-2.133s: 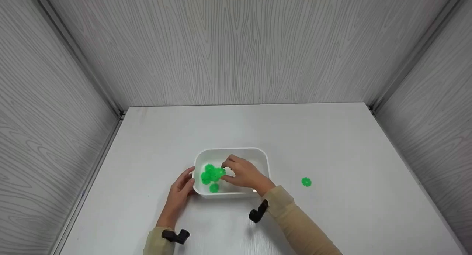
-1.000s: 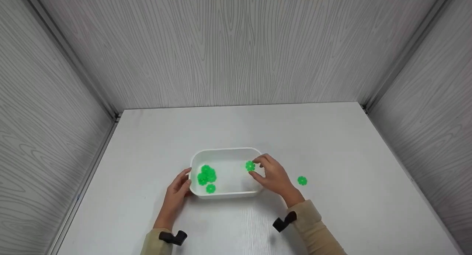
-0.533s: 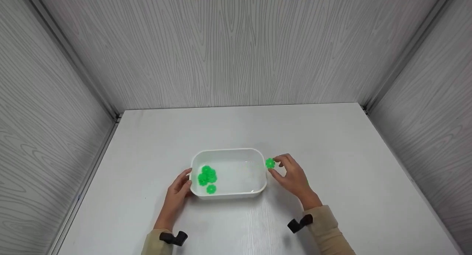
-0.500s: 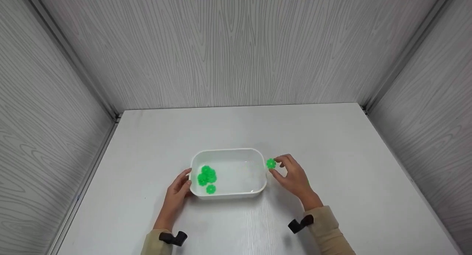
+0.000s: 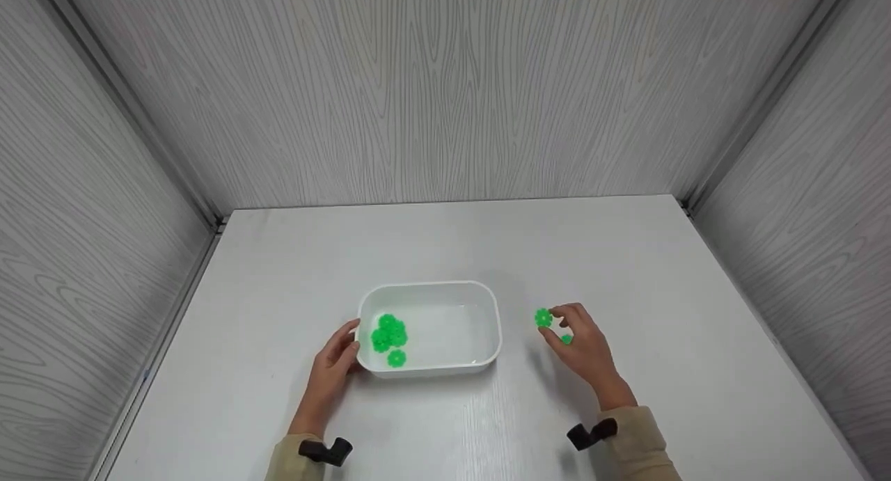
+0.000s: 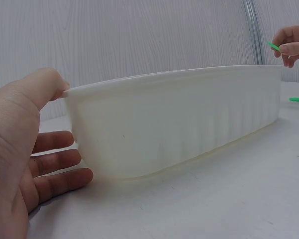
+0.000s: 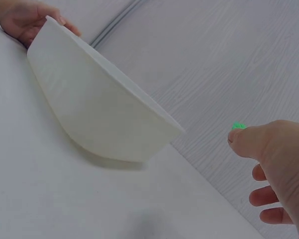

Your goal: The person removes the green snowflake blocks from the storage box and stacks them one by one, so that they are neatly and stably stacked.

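Between thumb and fingertip, my right hand pinches a green flower-shaped disc, raised above the table to the right of the white plastic tub. In the right wrist view only a bit of this disc shows past the thumb. Another green disc lies on the table, partly hidden by the right hand. My left hand holds the tub's left end; in the left wrist view its thumb is at the rim and its fingers lie along the outer wall. Several green discs are in the tub's left part, some overlapping.
The white table meets a grey wood-grain panel at the back. Similar panels rise at both sides. A dark camera mount sits on each wrist.
My right hand has lifted one green disc out of the tub and carried it rightward over the rim, past the tub's right end. The left hand stays at the tub's left end.
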`<state>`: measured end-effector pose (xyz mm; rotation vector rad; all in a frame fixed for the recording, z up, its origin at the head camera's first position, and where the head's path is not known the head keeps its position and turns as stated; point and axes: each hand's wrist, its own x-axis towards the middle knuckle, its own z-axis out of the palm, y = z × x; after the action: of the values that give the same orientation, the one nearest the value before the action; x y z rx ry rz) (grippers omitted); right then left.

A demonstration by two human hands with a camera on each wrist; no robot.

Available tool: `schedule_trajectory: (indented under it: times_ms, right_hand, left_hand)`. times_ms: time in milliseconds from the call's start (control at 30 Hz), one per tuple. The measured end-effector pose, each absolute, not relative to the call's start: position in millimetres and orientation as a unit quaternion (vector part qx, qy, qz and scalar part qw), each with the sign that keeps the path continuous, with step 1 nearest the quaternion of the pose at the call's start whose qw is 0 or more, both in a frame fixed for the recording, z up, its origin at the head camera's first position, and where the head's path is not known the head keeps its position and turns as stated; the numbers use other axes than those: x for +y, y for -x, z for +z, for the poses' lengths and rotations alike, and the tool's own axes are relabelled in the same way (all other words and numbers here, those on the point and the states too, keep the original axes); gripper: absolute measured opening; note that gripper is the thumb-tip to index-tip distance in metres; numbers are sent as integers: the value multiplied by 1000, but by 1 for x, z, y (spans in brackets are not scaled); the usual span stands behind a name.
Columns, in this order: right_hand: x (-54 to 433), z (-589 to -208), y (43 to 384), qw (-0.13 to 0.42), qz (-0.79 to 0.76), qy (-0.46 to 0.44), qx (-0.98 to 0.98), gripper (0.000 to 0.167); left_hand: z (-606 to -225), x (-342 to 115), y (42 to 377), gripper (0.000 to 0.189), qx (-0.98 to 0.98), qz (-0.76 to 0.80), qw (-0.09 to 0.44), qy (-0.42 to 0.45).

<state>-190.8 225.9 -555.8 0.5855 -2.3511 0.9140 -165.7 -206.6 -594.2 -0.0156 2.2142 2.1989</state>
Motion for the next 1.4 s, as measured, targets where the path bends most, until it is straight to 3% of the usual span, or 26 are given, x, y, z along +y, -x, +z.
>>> schedule_trajectory:
  times_ms: [300,600,967,1167,1400]
  right_hand:
    - [248,-564,184,248,379,-161,-877,29]
    - [265,-575,174,221,357,-114,-900,27]
    - [271,-598,170,155,319,-34,-934,27]
    - [270,-604,171,172,287,-51,-941,24]
    - [270,-606,174,178,271,-64,-944,24]
  left_hand:
    - [-572,-203,156,43,720,694,14,-7]
    - [-597,-205,164,43,716,698,5,4]
    - [-598,-205,164,42,709,705,-7,-12]
    - [-592,-205,163,43,706,708,10,-8]
    - [-602,-205,165,42,707,707,-14,-9]
